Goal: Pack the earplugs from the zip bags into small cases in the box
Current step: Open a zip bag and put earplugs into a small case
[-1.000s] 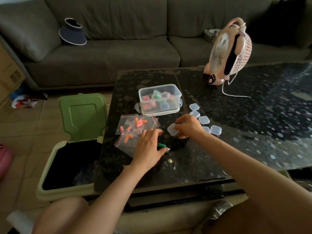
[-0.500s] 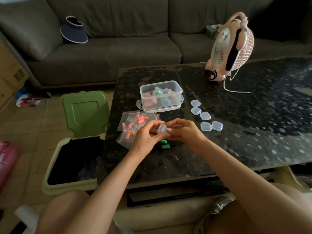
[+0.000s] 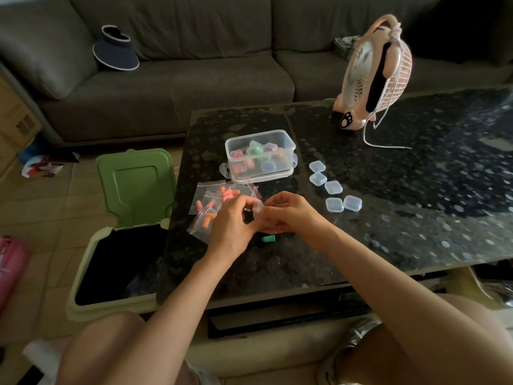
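Grey sofa (image 3: 194,79) out back, dark speckled table (image 3: 388,218) in front. On it the box (image 3: 261,155) sits at 12 o'clock from the hands, zip bags (image 3: 206,200) at 10. The left hand (image 3: 233,222) and right hand (image 3: 290,215) both pinch one small case (image 3: 257,213), prob popping it open; next up, grab the green earplug (image 3: 268,239) at 6.

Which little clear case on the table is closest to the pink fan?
The far-end case, right beside the clear box; the other four lie closer to you.
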The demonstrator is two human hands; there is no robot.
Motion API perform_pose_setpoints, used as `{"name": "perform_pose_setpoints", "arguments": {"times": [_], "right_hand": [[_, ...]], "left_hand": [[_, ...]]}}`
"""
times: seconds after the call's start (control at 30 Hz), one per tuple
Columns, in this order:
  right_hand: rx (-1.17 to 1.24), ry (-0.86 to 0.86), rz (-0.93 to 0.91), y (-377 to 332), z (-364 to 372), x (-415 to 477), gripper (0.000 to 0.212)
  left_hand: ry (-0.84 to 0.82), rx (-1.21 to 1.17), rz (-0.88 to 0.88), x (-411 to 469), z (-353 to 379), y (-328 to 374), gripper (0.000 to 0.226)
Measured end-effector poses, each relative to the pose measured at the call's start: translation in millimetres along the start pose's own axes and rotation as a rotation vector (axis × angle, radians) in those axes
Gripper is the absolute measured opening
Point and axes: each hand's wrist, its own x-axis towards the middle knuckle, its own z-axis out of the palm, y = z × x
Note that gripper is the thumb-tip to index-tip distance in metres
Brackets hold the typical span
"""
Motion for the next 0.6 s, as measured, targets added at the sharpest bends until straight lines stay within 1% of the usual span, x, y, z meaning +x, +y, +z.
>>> {"name": "perform_pose_setpoints", "arguments": {"times": [0.13, 0.2, 0.27, 0.37, 0.4, 0.5, 0.6], "right_hand": [[-0.116, 0.044, -0.002, -0.5, 2.0, 0.9, 0.027], [-0.065, 0.009, 0.026, -1.3, 1.6, 0.7, 0.022], [0.050, -0.034, 0.055, -2.1, 1.0, 0.8, 0.017], [0.124, -0.022, 0.044, -1.3, 0.0, 2.2, 0.015], [0.125, -0.030, 0.035, -1.1, -0.4, 2.6, 0.016], [0.093, -0.079, 0.025, -1.8, -1.6, 1.6, 0.028], [-0.010, -0.052, 0.017, -0.4, 0.4, 0.8, 0.037]], "left_hand": [[-0.018, 0.079, 0.007, -0.7, 1.8, -0.8, 0.028], [-0.028, 0.077, 0.027, -0.6, 2.6, -3.4, 0.028], [-0.028, 0.028, 0.031, 0.3, 1.0, -5.6, 0.029], [-0.001, 0.016, 0.024, -0.9, -3.6, -4.5, 0.034], [0.000, 0.015, 0.029, -0.7, -4.0, -4.7, 0.035], [-0.018, 0.013, 0.037, -1.5, -3.6, -4.1, 0.034], [-0.061, 0.035, 0.043, -2.2, 0.5, -6.1, 0.033]]}}
